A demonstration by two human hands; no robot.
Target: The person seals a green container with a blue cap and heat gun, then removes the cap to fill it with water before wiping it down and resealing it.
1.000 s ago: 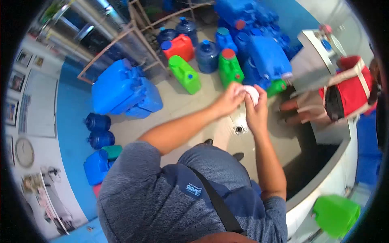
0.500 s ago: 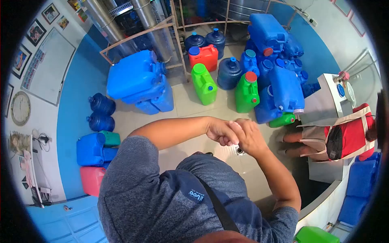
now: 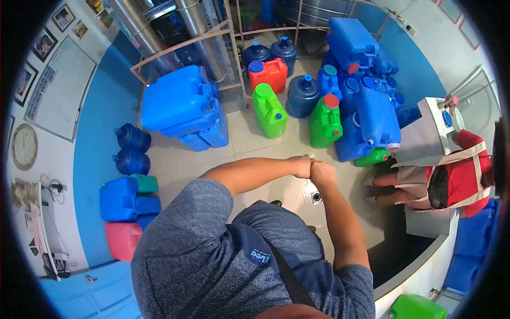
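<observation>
In front of my chest, my left hand [image 3: 302, 166] is closed, its knuckles turned toward my right hand [image 3: 323, 174]. The right one makes a fist pressed against it. Whether anything small is between or inside them is hidden. Beneath them lies the tiled floor with a round drain [image 3: 316, 197]. Closest ahead stand a green jug with a red cap [image 3: 326, 125] and a green jug with a green cap [image 3: 270, 114]. Neither hand touches these jugs.
Stacked blue containers stand at left [image 3: 178, 101] and right [image 3: 377, 114]. A red jug [image 3: 268, 77] and a round blue bottle [image 3: 303, 97] are behind the green jugs. On the right, a person in a red top [image 3: 467, 173] bends at a white counter [image 3: 422, 130].
My hands have gone from loosely overlapping fingers to two closed fists pressed together, with both forearms stretched farther forward. The other person's arm now reaches toward the counter.
</observation>
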